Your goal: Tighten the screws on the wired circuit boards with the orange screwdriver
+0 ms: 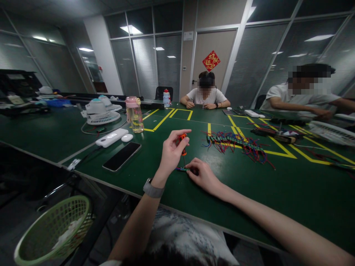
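Patterned shirt fabric (191, 236) fills the nearest edge, below the green table (155, 177). Leftmost stands a light-green mesh basket (83, 212) with crumpled white stuff inside; then, on the tabletop, a dark-screened smartphone (122, 157) and a pink-lidded bottle (134, 118). The left hand (173, 147) pinches an orange-and-black screwdriver (183, 138) upright, its shaft reaching down to a small circuit board (181, 169) on the table. The right hand (203, 175) touches the board's right end; whether it pinches or presses, I cannot tell. Farther right lies a row of red-and-blue-wired boards (235, 141).
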Demonstrator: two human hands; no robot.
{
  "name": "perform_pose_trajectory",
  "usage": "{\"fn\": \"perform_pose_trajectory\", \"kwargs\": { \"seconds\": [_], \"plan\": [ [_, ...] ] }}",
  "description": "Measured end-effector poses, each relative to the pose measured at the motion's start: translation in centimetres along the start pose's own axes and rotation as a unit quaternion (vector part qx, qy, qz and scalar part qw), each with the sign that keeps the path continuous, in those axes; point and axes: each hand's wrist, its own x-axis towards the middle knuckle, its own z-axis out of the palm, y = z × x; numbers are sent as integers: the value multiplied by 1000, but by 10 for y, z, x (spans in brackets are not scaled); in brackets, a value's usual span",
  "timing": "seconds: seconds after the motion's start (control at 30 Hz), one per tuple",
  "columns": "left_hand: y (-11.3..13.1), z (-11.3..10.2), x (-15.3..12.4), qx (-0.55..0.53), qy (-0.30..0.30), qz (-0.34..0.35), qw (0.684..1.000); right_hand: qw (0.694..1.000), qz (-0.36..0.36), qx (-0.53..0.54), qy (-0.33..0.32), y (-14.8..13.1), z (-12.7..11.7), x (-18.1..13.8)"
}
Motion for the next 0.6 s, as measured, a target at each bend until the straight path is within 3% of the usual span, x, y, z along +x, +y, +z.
{"fn": "perform_pose_trajectory", "kwargs": {
  "seconds": [0.17,0.4,0.6],
  "plan": [
    [-2,4,-1,-60,-55,-14,997,1000,-1,16,-5,2,-2,1],
    [1,3,-2,71,-14,19,997,999,-18,42,-28,8,-5,4],
    [3,4,-2,-53,-64,-21,996,998,-30,42,-29,9,-6,4]
  ]
}}
